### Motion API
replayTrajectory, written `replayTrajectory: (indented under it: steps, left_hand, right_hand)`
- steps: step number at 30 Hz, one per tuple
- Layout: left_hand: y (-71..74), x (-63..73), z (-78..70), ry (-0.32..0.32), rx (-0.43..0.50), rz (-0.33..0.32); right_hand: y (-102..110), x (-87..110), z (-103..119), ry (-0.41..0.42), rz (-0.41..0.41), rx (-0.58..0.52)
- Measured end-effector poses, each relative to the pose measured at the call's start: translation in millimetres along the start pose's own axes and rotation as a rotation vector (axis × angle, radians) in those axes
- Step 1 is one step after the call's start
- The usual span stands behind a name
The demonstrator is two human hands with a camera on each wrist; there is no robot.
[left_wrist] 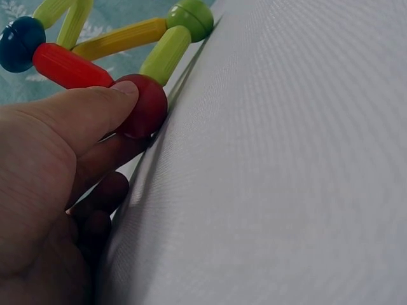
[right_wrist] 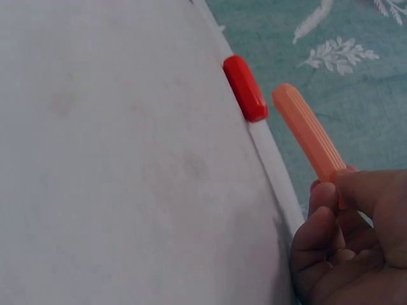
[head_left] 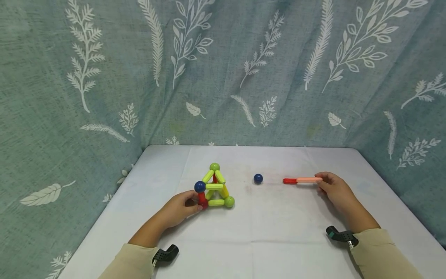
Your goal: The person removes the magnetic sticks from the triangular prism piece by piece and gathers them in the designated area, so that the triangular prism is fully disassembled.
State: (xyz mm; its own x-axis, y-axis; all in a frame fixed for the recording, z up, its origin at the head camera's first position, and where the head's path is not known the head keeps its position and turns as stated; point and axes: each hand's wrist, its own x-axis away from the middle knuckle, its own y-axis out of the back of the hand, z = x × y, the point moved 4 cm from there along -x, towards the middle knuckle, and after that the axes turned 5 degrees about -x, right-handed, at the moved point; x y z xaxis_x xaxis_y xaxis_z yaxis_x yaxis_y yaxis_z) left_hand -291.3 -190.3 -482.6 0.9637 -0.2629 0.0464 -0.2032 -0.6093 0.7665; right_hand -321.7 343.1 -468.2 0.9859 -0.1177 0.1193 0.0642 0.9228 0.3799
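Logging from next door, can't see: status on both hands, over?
Left hand pinching red ball of stick frame. Right hand holding orange stick. Loose red stick and blue ball lie between hands.

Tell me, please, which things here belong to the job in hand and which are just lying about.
In the job:
ball-and-rod frame, held by the left hand
orange rod, held by the right hand

Lying about, perhaps spare parts:
loose blue ball
loose red rod

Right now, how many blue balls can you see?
2. The loose blue ball lies on the white table, left of the loose red stick; the joined blue ball sits on the built frame, near the left hand. Others could be hidden behind the built frame.
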Motion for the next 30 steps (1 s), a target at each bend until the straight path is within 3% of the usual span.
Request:
replayTrajectory:
  steps: [13, 30]
  left_hand:
    - [0.6, 0.4, -0.7, -0.004, -0.001, -0.002]
    - [-0.1, 1.7, -0.4, -0.009, 0.008, -0.001]
  right_hand:
    - [26, -5.7, -10, 0.000, -0.036, 0.056]
    - [40, -15.3, -21, -0.041, -0.051, 0.088]
